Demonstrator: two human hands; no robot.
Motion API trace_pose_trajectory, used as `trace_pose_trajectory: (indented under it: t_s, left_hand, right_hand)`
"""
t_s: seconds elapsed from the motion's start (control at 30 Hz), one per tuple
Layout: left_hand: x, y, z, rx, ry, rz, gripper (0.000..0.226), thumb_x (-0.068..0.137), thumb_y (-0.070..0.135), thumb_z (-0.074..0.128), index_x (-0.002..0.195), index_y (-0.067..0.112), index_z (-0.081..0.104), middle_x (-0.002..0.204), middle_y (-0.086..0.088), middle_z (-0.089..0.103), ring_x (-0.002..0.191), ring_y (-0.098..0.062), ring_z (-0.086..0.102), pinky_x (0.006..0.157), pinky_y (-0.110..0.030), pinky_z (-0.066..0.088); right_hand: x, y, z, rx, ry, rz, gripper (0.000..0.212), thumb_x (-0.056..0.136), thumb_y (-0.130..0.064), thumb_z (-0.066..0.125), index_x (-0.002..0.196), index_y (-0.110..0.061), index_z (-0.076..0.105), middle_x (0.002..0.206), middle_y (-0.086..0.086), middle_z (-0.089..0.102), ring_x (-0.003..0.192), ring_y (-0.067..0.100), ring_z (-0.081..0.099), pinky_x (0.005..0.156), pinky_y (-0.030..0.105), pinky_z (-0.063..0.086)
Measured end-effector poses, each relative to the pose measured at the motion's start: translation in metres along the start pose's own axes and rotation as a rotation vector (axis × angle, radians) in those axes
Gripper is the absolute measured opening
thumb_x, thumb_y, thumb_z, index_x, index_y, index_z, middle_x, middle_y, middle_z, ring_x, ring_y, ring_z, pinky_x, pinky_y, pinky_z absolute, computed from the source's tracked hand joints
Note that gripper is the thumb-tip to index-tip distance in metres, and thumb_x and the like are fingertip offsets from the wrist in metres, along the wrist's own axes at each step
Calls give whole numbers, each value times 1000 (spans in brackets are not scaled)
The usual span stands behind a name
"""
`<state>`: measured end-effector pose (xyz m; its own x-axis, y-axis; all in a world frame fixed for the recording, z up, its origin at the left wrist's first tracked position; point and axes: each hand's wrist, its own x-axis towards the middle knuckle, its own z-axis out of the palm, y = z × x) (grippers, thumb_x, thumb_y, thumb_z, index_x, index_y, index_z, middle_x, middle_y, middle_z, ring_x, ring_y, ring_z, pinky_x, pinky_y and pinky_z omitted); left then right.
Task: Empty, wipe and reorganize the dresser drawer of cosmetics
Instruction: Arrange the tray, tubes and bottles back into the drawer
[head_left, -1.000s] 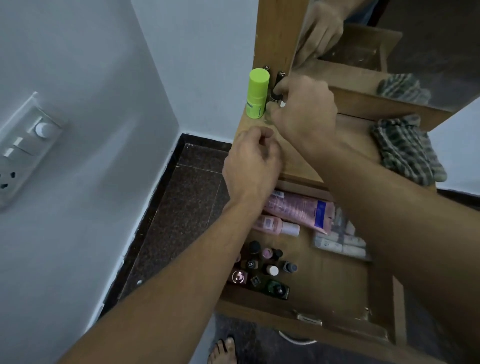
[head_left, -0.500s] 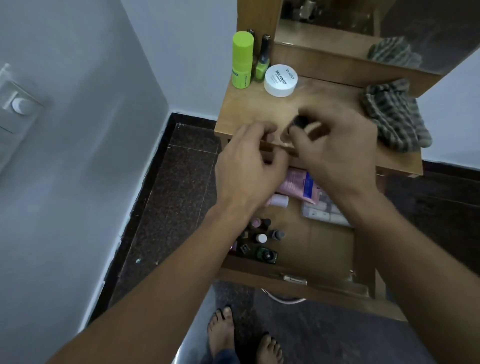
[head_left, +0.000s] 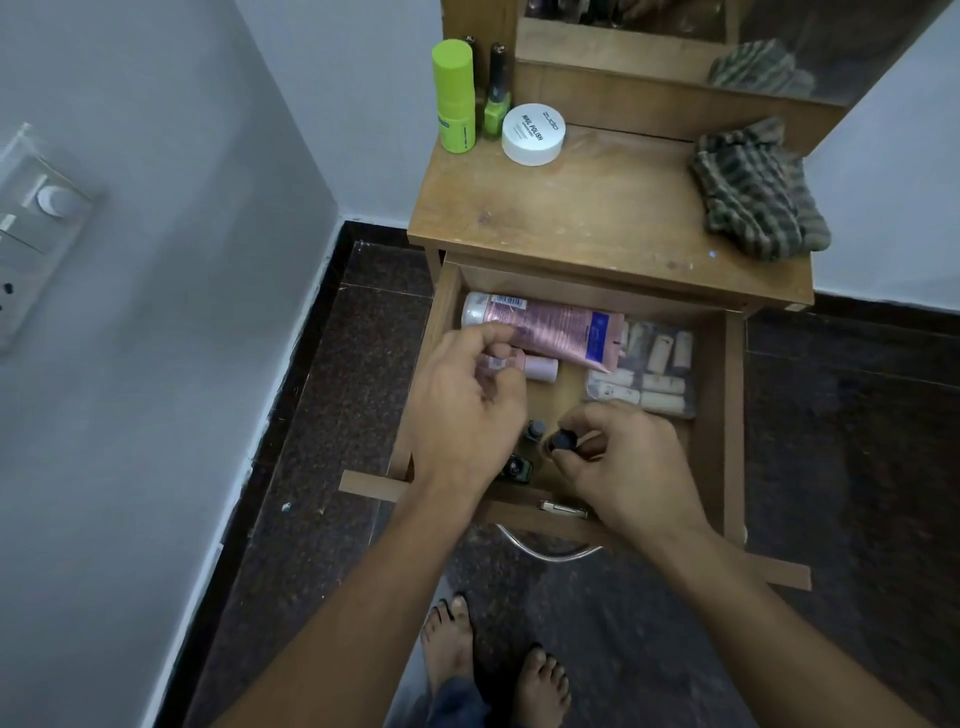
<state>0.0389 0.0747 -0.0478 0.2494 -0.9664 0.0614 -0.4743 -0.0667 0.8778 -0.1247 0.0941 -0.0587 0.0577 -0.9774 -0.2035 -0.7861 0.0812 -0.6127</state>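
In the open drawer (head_left: 719, 415), below the dresser top (head_left: 597, 218), we find the cosmetics still lying. Our clearest reading is up on the top: a white round jar (head_left: 533, 134) whose lid says "NAIL POLISH", with a brand word beside it that we cannot make out for sure. The pink tube (head_left: 550, 327) carries a barcode near its cap and a blue panel near its flat end; the print there is too small for us. It lies on its side along the drawer's back wall, long axis left to right, white cap to the left. The right hand (head_left: 628, 467) pinches a small dark-capped bottle (head_left: 563, 441) above the drawer's front. The left hand (head_left: 467, 410) hovers beside it, apart, fingers loosely curled, holding nothing that we can see.
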Motion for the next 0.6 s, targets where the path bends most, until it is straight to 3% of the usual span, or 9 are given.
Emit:
trace_pose_trajectory:
  t_s: [0.17, 0.33, 0.5, 0.6]
  left_hand:
    - [-3, -1, -1, 23, -3, 36, 31, 86, 24, 57, 114, 23, 71, 100, 12, 65, 69, -4, 58, 60, -16, 46]
    - [-5, -3, 1, 29, 25, 47, 32, 85, 30, 54, 112, 25, 70, 100, 13, 66, 68, -3, 58, 61, -16, 48]
    - [-5, -7, 0, 37, 30, 67, 30, 87, 26, 56, 113, 23, 70, 101, 14, 65, 75, -6, 62, 62, -18, 51]
    - [3, -3, -2, 28, 33, 57, 36, 88, 36, 49, 114, 25, 70, 101, 15, 64, 72, -4, 59, 64, -15, 47]
  right_hand:
    - [4, 1, 6, -65, -85, 42, 18, 78, -22, 83, 90, -31, 73, 91, -16, 66, 81, 3, 64, 68, 19, 51]
    - [4, -4, 8, -71, -127, 45, 20, 75, -24, 85, 87, -31, 70, 90, -16, 64, 78, 3, 63, 66, 22, 51]
    - [4, -8, 0, -117, -222, 46, 28, 77, -30, 85, 99, -35, 69, 103, -15, 64, 88, 2, 62, 74, 24, 56]
    - [7, -12, -20, -141, -262, 83, 37, 79, -35, 85, 111, -40, 66, 107, -18, 62, 84, -3, 60, 68, 16, 50]
